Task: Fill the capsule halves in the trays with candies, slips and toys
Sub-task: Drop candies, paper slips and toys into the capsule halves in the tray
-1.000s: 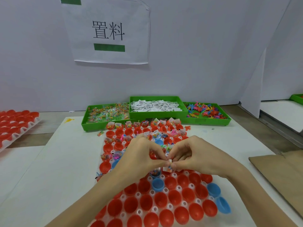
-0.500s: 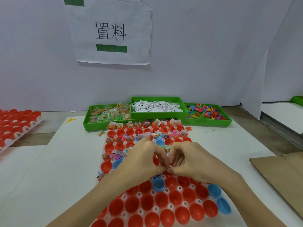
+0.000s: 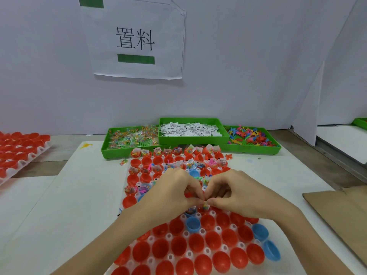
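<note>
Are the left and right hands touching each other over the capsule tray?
Touching. In the head view the left hand and right hand meet at their fingertips, no gap showing, pinching something small above the tray.

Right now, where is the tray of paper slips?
The slip tray sits at the table's far edge, middle of three green trays, between the candy tray and toy tray.

A white paper sign (image 3: 137,38) with black characters and a green bar hangs upper centre; flat brown cardboard (image 3: 341,213) lies lower right.
</note>
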Demonstrator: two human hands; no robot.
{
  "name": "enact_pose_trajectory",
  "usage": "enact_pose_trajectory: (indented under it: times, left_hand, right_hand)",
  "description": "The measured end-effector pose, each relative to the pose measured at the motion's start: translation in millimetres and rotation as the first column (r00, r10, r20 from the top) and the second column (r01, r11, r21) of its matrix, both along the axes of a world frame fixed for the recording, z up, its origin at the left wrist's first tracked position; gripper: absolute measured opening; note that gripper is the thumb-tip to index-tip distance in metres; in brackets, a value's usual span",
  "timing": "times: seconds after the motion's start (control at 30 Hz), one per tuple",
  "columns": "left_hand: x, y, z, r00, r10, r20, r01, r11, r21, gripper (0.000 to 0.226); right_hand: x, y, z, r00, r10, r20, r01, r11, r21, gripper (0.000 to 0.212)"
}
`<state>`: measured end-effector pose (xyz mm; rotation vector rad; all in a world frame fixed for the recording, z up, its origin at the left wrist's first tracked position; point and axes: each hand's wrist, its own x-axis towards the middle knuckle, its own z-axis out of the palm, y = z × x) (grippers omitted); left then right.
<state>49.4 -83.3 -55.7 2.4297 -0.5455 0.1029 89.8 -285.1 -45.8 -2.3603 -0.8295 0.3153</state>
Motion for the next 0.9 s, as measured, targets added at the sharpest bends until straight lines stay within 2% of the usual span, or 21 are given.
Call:
enact_pose_trajectory:
  times: [0.1, 0.23, 0.43, 0.6, 0.77, 0.9]
  left_hand:
    - [-1, -2, -1, 0.999, 0.027, 0.023, -0.027, 1.0, -0.008, 0.006]
    - [-1, -4, -2, 0.995, 0.07, 0.065, -0.076, 0.993, 0.088, 0.004]
    - [1, 3, 4, 0.999, 0.004, -0.039, -0.002, 0.999, 0.051, 0.006]
    - [1, 6, 4, 0.998, 0.003, -0.06, -0.001, 0.999, 0.038, 0.01]
    - [3, 12, 8, 0.997, -0.013, -0.075, 0.015, 0.999, 0.03, 0.008]
    - [5, 18, 10, 0.998, -0.014, -0.063, 0.016, 1.0, 0.022, 0.008]
  right_hand:
    - [-2, 4, -4, 1.0, 0.002, 0.022, -0.002, 1.0, -0.019, 0.013]
    - [-3, 9, -11, 0.999, -0.02, 0.032, 0.02, 1.0, -0.015, 0.009]
    - [3, 2, -8, 1.0, 0.021, 0.01, -0.021, 0.999, 0.033, 0.002]
    - [11, -8, -4, 1.0, 0.03, 0.0, -0.03, 0.996, 0.083, 0.018]
    - [10, -9, 1, 0.999, 0.038, -0.016, -0.037, 0.995, 0.097, 0.005]
    - [8, -7, 1, 0.997, 0.068, -0.031, -0.066, 0.994, 0.085, 0.004]
